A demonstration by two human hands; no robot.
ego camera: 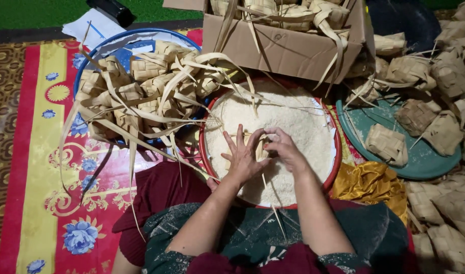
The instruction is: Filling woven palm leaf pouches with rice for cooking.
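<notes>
Cupping a small pale woven palm-leaf pouch over the red-rimmed round basin of white rice, left hand and right hand close loosely around it; light, springy, crushable, best held by its corners.

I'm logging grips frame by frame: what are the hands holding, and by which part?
Both hands, left hand and right hand, hold a woven palm-leaf pouch by its sides over the rice basin.

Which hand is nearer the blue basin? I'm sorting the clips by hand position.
Left. The left hand rests on the woven pouch over the rice, on the side toward the blue basin. The right hand is on the pouch's far side.
</notes>
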